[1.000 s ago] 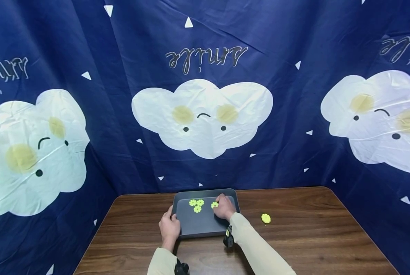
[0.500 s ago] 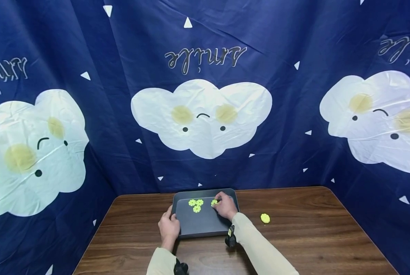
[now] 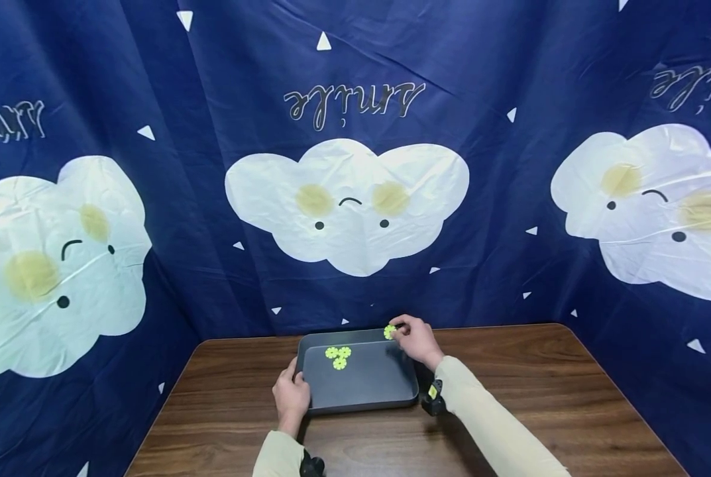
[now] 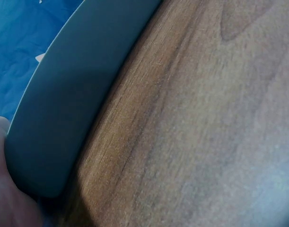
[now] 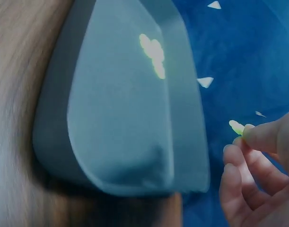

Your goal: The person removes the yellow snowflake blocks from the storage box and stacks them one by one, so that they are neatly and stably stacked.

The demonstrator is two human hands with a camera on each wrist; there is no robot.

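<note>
My right hand [image 3: 417, 340] is raised over the back right corner of a dark grey baking tray [image 3: 361, 387]. Between thumb and fingertips it pinches a small yellow-green flower-shaped piece [image 3: 389, 332]; the right wrist view shows the piece [image 5: 236, 126] nearly edge-on. At the tray's left side, my left hand [image 3: 291, 396] grips the rim, thumb toward the inside, with some fingers hidden by the wall. Three matching flower pieces [image 3: 339, 358] lie in a tight cluster on the tray floor, toward the back left. The left wrist view has the tray's outer wall [image 4: 64, 104] beside my hand [image 4: 12, 189].
The tray stands on a brown wooden table [image 3: 570, 397], close to its back edge. Behind and around hangs a dark blue curtain [image 3: 510, 53] printed with white clouds. My right sleeve [image 3: 492, 414] crosses the table to the right of the tray.
My right hand has lifted the flower piece off the tray floor and moved it up and right. My forearm now covers the yellow piece on the table. The left hand stays put.
</note>
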